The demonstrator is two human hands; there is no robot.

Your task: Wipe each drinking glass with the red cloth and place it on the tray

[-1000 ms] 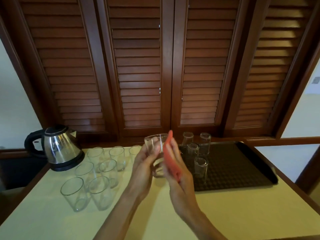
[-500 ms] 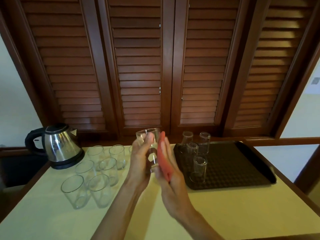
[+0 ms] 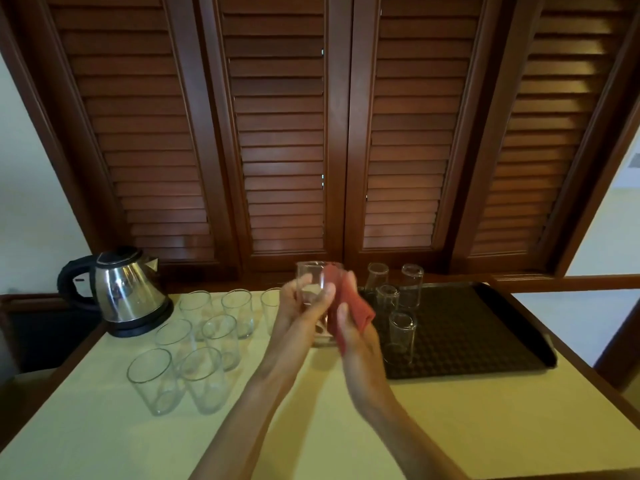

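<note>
Glass in hand (image 3: pixel 313 289): held above the table's far middle, mouth up, between both hands; gripped on its left by the left hand, the red cloth laid against its right side.
Kettle (image 3: pixel 121 292): set at the far left of the table (image 3: pixel 104 438).
Unwiped glasses (image 3: pixel 194 348): seven are stood mouth up in a cluster between the kettle and the hands.
Left hand (image 3: pixel 298 306): raised from below, thumb and fingers curled round the held glass.
Red cloth (image 3: pixel 349 306): pressed between the glass and the right palm, a folded corner sticking out to the right.
Right hand (image 3: pixel 353 327): raised beside the left, fingers closed over the cloth, which is clamped against the glass.
Tray (image 3: pixel 485 327): dark, laid at the far right of the table, just right of the hands.
Glasses on tray (image 3: pixel 401 337): four are set mouth down on its left part.
</note>
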